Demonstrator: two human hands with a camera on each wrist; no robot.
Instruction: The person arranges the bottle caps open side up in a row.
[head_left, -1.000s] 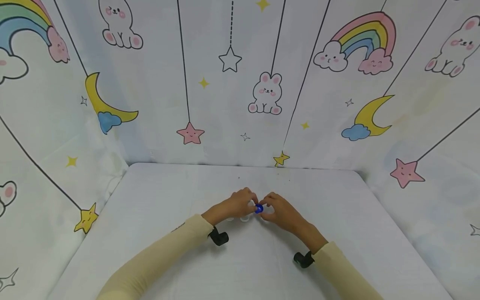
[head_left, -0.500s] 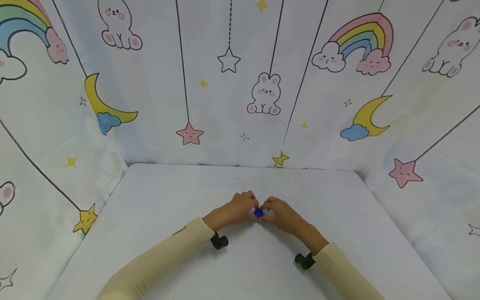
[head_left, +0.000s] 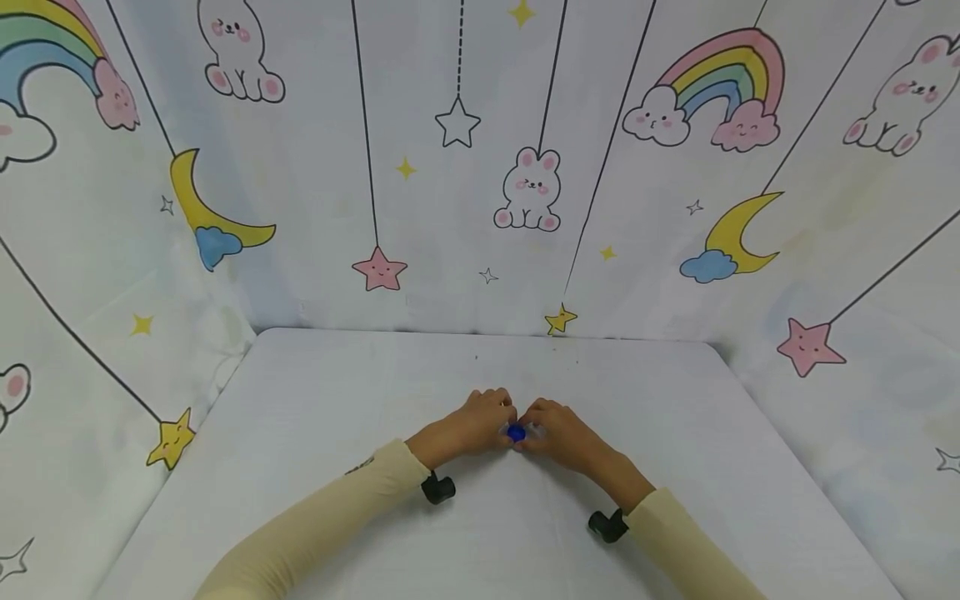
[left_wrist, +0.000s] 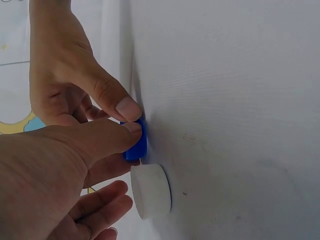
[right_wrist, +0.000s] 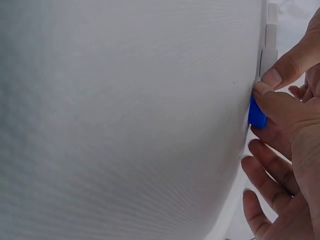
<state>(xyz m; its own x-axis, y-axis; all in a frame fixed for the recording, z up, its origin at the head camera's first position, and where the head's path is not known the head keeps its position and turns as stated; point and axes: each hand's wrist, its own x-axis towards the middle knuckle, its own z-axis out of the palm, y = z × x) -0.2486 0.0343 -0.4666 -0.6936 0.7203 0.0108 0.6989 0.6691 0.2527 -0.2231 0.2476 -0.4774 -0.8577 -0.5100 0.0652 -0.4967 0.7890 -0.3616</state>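
Note:
Between my two hands is a small blue cap [head_left: 516, 432], round and short like a bottle cap. My left hand [head_left: 480, 423] pinches it from the left, its thumb showing on the cap's near side in the left wrist view. From the other side my right hand [head_left: 561, 430] pinches the same blue cap [right_wrist: 257, 113] between thumb and index finger. The cap is at or just above the tabletop; contact is hard to tell. Beside it, under my left hand, a white cap [left_wrist: 151, 191] sits on the table.
A row of white caps [right_wrist: 268, 62] runs beyond the blue one in the right wrist view; in the head view my left hand hides them. The white-covered table [head_left: 360, 375] meets a patterned cloth wall [head_left: 315, 275] at the back.
Both hands have moved a little toward me, bringing the blue cap along. White caps seen below the left hand a second ago are now covered by it.

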